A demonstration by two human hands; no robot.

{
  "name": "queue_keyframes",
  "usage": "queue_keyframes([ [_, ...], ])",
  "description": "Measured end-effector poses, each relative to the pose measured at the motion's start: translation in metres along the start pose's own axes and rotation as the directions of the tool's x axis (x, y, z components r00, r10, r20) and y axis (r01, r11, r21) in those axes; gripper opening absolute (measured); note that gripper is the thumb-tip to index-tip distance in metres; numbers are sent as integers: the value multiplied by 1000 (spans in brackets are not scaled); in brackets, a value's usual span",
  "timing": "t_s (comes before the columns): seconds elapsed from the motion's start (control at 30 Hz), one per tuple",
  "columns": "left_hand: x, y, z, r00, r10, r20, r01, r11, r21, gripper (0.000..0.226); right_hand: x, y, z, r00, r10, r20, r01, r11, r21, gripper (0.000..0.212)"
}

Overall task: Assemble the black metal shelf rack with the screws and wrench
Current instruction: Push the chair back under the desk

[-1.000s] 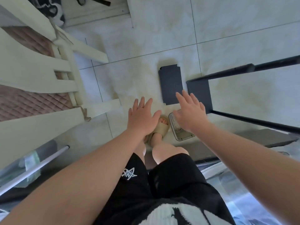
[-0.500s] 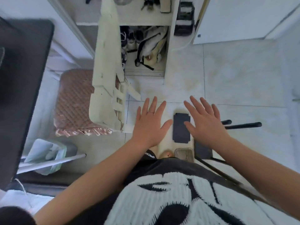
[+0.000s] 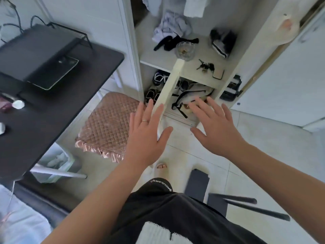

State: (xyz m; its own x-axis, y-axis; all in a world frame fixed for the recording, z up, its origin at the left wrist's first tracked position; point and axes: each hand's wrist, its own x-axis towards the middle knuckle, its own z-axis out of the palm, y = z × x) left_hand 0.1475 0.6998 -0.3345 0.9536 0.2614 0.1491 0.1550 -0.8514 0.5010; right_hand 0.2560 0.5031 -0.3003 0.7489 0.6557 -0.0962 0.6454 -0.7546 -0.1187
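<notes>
Hovering, splayed wide — both hands (image 3: 146,136) (image 3: 218,131)

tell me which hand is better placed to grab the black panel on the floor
Probably the right hand: the black panel lies on its side of the floor. The left hand, also open, is by the chair.

Dressed in black shorts (image 3: 158,196) with a short line of white script lettering (image 3: 159,183) along the hem of one leg. Over them, clad in a black top (image 3: 211,233) bearing a large white fuzzy patch (image 3: 154,234) broken by a black shape. Wearing a thin pale ring (image 3: 145,120) on one finger of the left hand (image 3: 146,138). Bare-armed behind both that hand and the right hand (image 3: 216,132). Shod in a pale beige open-toed slide sandal (image 3: 162,172).
</notes>
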Motion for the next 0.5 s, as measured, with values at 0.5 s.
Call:
queue_keyframes([
  [0.5,104,-126,28,831,-529,174,547,833,-79,68,211,-38,-19,911,-364,192,398,899,-182,65],
])
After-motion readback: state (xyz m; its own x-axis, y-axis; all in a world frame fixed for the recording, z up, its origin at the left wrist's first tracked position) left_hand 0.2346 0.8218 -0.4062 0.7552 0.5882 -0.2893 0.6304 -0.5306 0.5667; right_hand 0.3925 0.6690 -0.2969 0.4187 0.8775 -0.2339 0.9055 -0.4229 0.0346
